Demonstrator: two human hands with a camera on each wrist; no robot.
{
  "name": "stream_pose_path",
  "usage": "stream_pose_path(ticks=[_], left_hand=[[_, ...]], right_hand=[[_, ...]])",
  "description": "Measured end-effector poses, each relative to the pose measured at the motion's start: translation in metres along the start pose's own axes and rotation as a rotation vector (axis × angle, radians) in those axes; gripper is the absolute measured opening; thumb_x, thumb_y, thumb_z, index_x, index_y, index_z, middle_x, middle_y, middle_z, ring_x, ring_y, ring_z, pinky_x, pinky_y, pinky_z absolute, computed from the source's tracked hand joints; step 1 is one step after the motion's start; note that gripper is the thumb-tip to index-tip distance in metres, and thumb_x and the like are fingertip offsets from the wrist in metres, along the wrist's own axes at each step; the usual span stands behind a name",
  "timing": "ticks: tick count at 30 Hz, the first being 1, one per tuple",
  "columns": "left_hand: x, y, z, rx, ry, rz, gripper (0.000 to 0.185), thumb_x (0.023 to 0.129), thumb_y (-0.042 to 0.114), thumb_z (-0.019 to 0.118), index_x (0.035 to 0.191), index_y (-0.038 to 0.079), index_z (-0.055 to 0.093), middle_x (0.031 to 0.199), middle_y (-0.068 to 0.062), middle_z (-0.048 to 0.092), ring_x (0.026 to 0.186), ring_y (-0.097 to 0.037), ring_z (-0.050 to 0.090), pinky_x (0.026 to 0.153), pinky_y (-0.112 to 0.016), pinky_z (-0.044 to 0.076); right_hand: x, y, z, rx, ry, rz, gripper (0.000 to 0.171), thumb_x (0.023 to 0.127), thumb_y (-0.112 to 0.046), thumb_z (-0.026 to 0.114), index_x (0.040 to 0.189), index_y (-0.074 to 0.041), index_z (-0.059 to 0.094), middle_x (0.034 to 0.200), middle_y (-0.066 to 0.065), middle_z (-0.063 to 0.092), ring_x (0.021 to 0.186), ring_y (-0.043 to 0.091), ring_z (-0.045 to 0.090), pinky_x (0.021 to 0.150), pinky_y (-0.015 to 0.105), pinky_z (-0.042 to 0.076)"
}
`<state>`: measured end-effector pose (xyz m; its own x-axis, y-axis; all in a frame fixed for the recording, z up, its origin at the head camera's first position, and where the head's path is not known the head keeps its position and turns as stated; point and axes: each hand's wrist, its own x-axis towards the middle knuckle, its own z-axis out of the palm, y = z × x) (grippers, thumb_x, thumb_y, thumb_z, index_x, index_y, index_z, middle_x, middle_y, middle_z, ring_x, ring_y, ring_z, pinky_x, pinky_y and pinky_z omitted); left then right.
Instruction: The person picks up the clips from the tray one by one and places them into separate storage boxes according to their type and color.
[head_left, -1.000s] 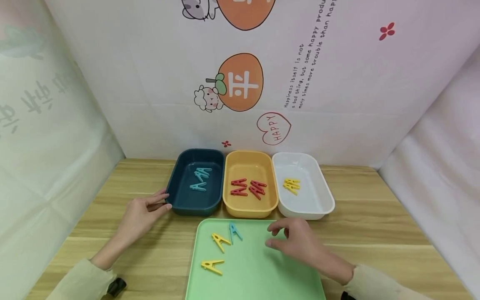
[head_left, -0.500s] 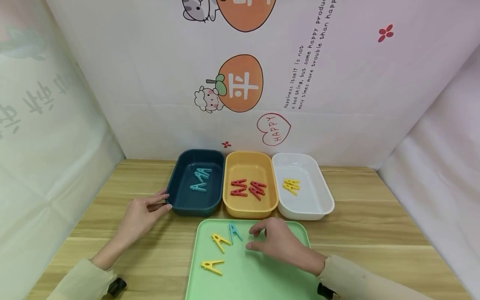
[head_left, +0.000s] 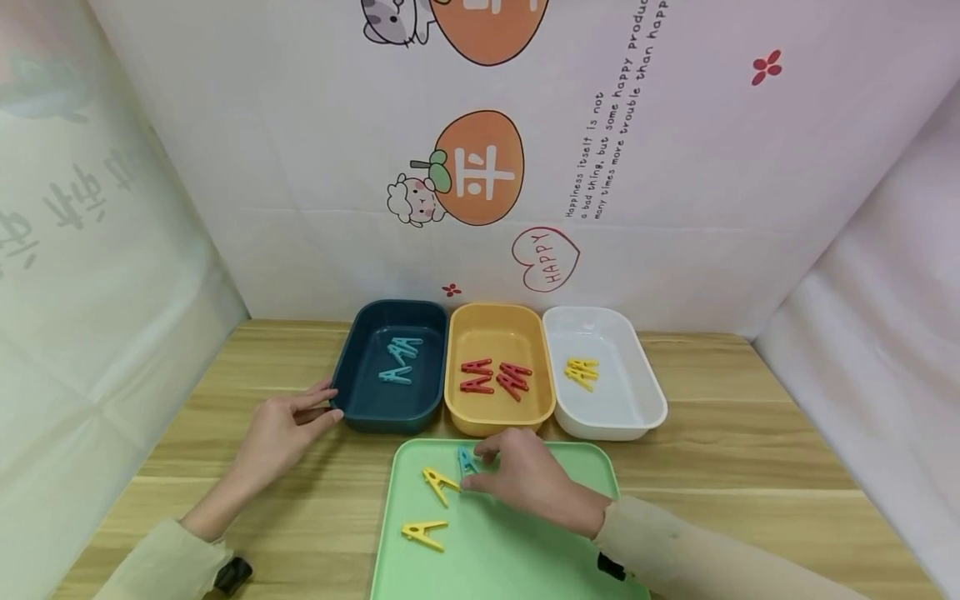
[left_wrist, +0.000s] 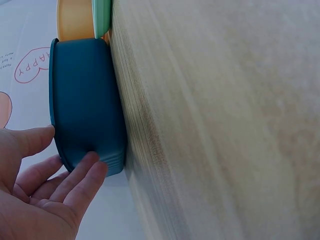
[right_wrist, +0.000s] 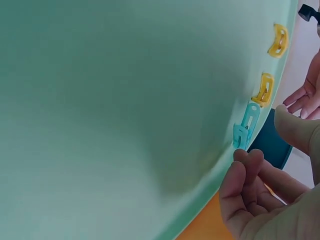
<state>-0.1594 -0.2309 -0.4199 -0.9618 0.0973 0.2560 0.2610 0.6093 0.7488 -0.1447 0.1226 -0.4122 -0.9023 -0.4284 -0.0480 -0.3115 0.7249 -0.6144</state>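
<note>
My left hand (head_left: pixel 281 433) rests its fingertips and thumb on the near left corner of the dark blue bin (head_left: pixel 393 423); in the left wrist view, thumb (left_wrist: pixel 37 140) and fingers lie on its outside, by the rim and wall. My right hand (head_left: pixel 525 479) is over the green tray (head_left: pixel 510 558), thumb and fingers apart around a light blue clothespin (head_left: pixel 467 462) near the far edge, partly covered by the fingers. In the right wrist view the clothespin (right_wrist: pixel 247 125) lies flat, just beyond the fingertips. Two yellow clothespins (head_left: pixel 424 533) lie to its left on the tray.
Behind the tray, a yellow bin (head_left: pixel 498 425) with several red clothespins (head_left: pixel 476 385) and a white bin (head_left: pixel 622 421) with yellow clothespins (head_left: pixel 581 372) stand beside the blue bin, which holds blue clothespins (head_left: pixel 396 375). A printed cloth (head_left: pixel 675 250) hangs behind.
My right hand has moved left across the tray, from its right side to the light blue clothespin. My left hand has stayed at the blue bin.
</note>
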Motion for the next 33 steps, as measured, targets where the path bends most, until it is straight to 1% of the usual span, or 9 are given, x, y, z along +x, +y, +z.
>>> stream_pose_path(ticks=[4, 7, 10, 14, 20, 23, 26, 29, 33], left_hand=[[0.0, 0.0, 0.0, -0.006, 0.0, -0.006, 0.039, 0.099, 0.013, 0.077, 0.132, -0.006, 0.07, 0.146, -0.023, 0.058, 0.105, -0.033, 0.074, 0.078, -0.028, 0.063], [0.0, 0.0, 0.0, -0.008, 0.002, -0.01, 0.039, 0.099, 0.013, 0.078, 0.132, -0.006, 0.07, 0.146, -0.023, 0.058, 0.105, -0.033, 0.075, 0.078, -0.027, 0.062], [0.001, 0.0, 0.0, -0.006, 0.003, -0.005, 0.039, 0.099, 0.013, 0.078, 0.132, -0.007, 0.07, 0.146, -0.022, 0.058, 0.105, -0.032, 0.075, 0.077, -0.026, 0.062], [0.001, 0.0, 0.0, 0.001, 0.003, 0.001, 0.039, 0.099, 0.013, 0.078, 0.131, -0.006, 0.07, 0.146, -0.022, 0.059, 0.104, -0.032, 0.075, 0.077, -0.026, 0.062], [0.0, 0.0, 0.0, -0.001, 0.002, -0.014, 0.04, 0.099, 0.015, 0.078, 0.132, -0.006, 0.07, 0.146, -0.022, 0.058, 0.105, -0.032, 0.075, 0.078, -0.028, 0.063], [0.0, 0.0, 0.0, 0.005, 0.005, -0.013, 0.039, 0.099, 0.015, 0.078, 0.132, -0.005, 0.071, 0.146, -0.022, 0.058, 0.105, -0.032, 0.075, 0.078, -0.028, 0.063], [0.0, 0.0, -0.001, 0.01, 0.004, -0.014, 0.039, 0.099, 0.015, 0.078, 0.132, -0.005, 0.071, 0.146, -0.021, 0.058, 0.105, -0.032, 0.075, 0.078, -0.029, 0.063], [0.0, 0.0, -0.001, 0.011, 0.001, -0.015, 0.04, 0.099, 0.016, 0.078, 0.132, -0.005, 0.07, 0.147, -0.021, 0.058, 0.105, -0.032, 0.075, 0.078, -0.03, 0.063], [-0.001, 0.0, 0.0, 0.004, 0.0, -0.011, 0.04, 0.099, 0.015, 0.078, 0.132, -0.006, 0.07, 0.147, -0.021, 0.058, 0.106, -0.032, 0.074, 0.079, -0.029, 0.063]], right_hand=[[0.004, -0.003, 0.005, -0.036, -0.007, -0.014, 0.032, 0.081, -0.035, 0.094, 0.099, -0.011, 0.085, 0.077, -0.008, 0.067, 0.065, 0.007, 0.054, 0.059, 0.025, 0.046], [0.007, -0.003, 0.007, -0.051, -0.006, -0.029, 0.029, 0.081, -0.033, 0.095, 0.097, -0.011, 0.084, 0.073, -0.009, 0.064, 0.064, 0.007, 0.052, 0.059, 0.024, 0.044], [0.008, -0.004, 0.009, -0.062, -0.003, -0.042, 0.032, 0.081, -0.029, 0.095, 0.104, -0.009, 0.085, 0.084, -0.008, 0.072, 0.073, 0.005, 0.058, 0.067, 0.025, 0.052], [0.006, -0.003, 0.009, -0.075, 0.002, -0.066, 0.032, 0.082, -0.02, 0.094, 0.109, -0.006, 0.084, 0.099, -0.001, 0.079, 0.085, 0.005, 0.065, 0.077, 0.029, 0.058], [-0.001, 0.001, 0.005, -0.086, 0.015, -0.083, 0.026, 0.084, -0.012, 0.09, 0.109, -0.003, 0.084, 0.104, 0.004, 0.079, 0.096, 0.013, 0.07, 0.08, 0.032, 0.061], [-0.006, 0.005, 0.002, -0.084, 0.004, -0.06, 0.024, 0.086, -0.01, 0.088, 0.109, -0.003, 0.084, 0.102, 0.003, 0.077, 0.096, 0.015, 0.07, 0.078, 0.031, 0.06], [-0.011, 0.009, -0.002, -0.081, -0.007, -0.032, 0.023, 0.087, -0.008, 0.086, 0.109, -0.003, 0.083, 0.101, 0.002, 0.075, 0.091, 0.013, 0.067, 0.075, 0.03, 0.058], [-0.016, 0.013, -0.007, -0.086, -0.006, -0.028, 0.022, 0.088, -0.009, 0.085, 0.109, -0.003, 0.083, 0.099, 0.001, 0.074, 0.086, 0.011, 0.064, 0.072, 0.03, 0.057], [-0.018, 0.018, -0.009, -0.106, 0.0, -0.034, 0.029, 0.083, -0.016, 0.091, 0.109, -0.004, 0.083, 0.096, 0.0, 0.072, 0.082, 0.011, 0.061, 0.069, 0.028, 0.054]])
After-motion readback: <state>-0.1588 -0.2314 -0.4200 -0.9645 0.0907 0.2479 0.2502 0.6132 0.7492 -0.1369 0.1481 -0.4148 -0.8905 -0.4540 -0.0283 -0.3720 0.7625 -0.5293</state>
